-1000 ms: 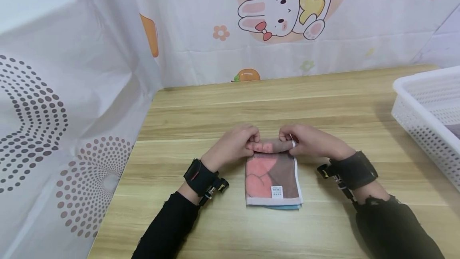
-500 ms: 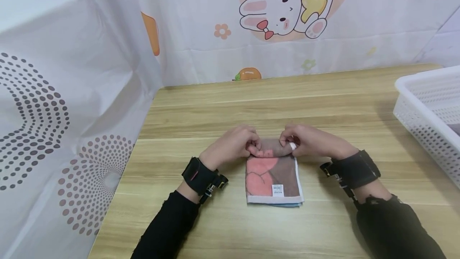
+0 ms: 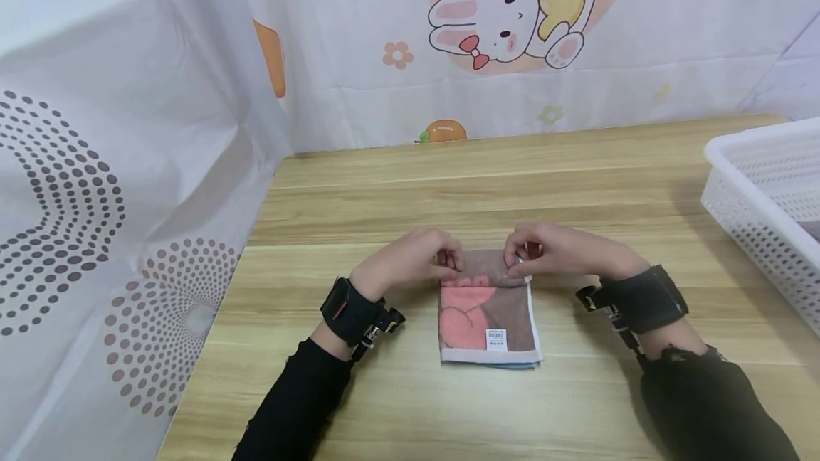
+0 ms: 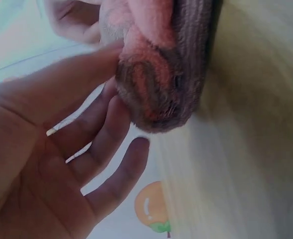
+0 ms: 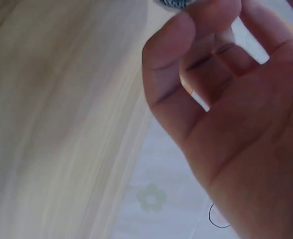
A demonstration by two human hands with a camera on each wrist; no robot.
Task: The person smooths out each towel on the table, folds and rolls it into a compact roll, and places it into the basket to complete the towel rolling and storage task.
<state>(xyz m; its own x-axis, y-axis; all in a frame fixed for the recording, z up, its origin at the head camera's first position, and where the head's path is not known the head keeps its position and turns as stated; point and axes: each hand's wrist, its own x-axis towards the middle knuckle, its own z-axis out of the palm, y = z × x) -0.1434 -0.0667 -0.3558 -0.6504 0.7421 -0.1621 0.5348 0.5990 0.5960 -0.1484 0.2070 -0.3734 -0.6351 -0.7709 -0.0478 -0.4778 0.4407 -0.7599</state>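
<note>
A small towel [image 3: 466, 319], brown and coral with a pale border and a white label, lies on the table with its far end rolled over. My left hand [image 3: 416, 258] holds the left end of the roll. In the left wrist view, its thumb rests against the roll [image 4: 149, 84] and the fingers curve round the far side. At the right end, my right hand [image 3: 557, 251] pinches the roll between thumb and curled fingers. The right wrist view shows only a dark scrap of cloth [image 5: 174, 3] at its top edge, with bent fingers beside it.
A white perforated basket [image 3: 762, 212] stands on the table's right side, with a greyish item partly visible inside. A patterned sheet [image 3: 359, 91] hangs behind the wooden table [image 3: 359, 198], and another covers the left side. Both wrists wear black straps with small cameras.
The rolled far end of the towel has come slightly nearer and looks broader and flatter. My right hand has shifted a little to the right, and the left hand stays near the left end.
</note>
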